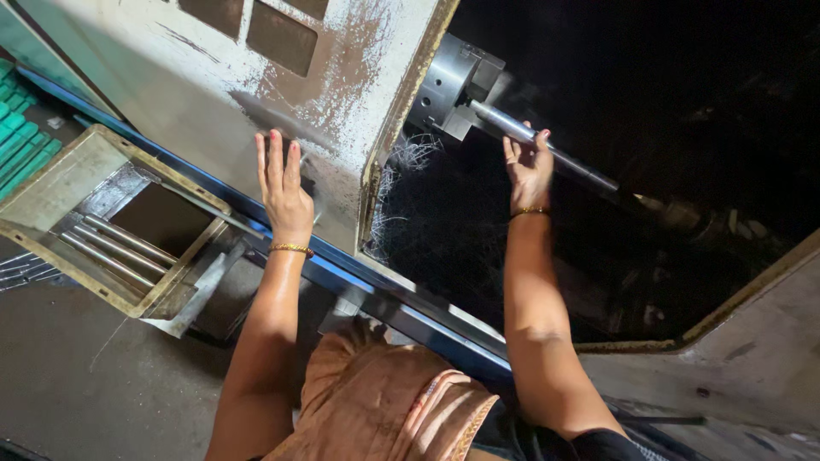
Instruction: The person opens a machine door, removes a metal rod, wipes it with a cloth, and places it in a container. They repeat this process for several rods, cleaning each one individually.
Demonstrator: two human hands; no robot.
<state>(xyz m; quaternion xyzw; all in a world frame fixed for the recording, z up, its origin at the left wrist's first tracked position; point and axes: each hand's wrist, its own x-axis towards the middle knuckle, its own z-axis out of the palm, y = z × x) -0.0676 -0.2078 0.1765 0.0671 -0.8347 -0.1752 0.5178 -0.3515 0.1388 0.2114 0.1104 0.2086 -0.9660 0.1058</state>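
Right hand [528, 166] gripping steel rod [547, 149] at chuck [453, 85] | left hand [282, 183] open, flat on machine door [213, 94]

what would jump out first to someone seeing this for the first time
The right hand grips a shiny metal rod clamped in a steel chuck, inside the machine's dark opening at upper right. The left hand lies flat on the worn, paint-chipped machine cover beside it. At left, a tray holds more metal rods.
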